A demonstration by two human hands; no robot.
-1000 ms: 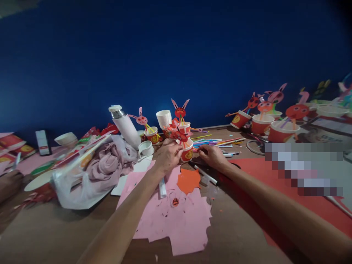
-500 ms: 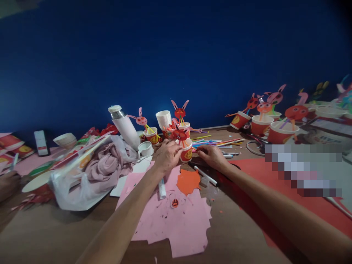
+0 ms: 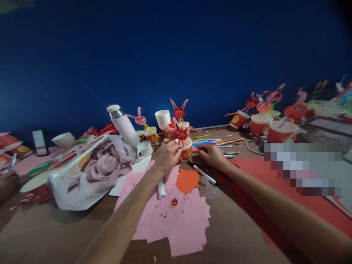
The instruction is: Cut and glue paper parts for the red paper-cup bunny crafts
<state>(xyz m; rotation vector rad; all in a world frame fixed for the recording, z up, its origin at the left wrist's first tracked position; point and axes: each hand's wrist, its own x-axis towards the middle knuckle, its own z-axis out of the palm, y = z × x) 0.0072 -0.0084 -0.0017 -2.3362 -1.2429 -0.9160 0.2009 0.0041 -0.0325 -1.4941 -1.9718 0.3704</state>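
Observation:
A red and white paper cup (image 3: 186,153) stands upright in the middle, with a red paper face (image 3: 181,134) with pointed ears rising from it. My left hand (image 3: 168,156) is closed against the cup's left side, its fingertips partly hidden. To the right of the cup, my right hand (image 3: 212,154) has its fingers pinched together; what lies between them is too small to make out. Below the cup lie an orange paper scrap (image 3: 188,181) and a cut pink sheet (image 3: 181,223), which bears a small orange round piece with black lines (image 3: 174,202).
Behind the hands lie colourful straws (image 3: 217,142) and a stack of paper cups (image 3: 162,118). On the left are a white flask (image 3: 125,128), a plastic bag (image 3: 68,190) and another person's hand (image 3: 8,185). More decorated cups (image 3: 283,132) and a red sheet (image 3: 255,190) are at right.
The whole view has shifted very slightly. My left hand stays at the cup, and my right hand keeps almost the same place with its fingers pinched.

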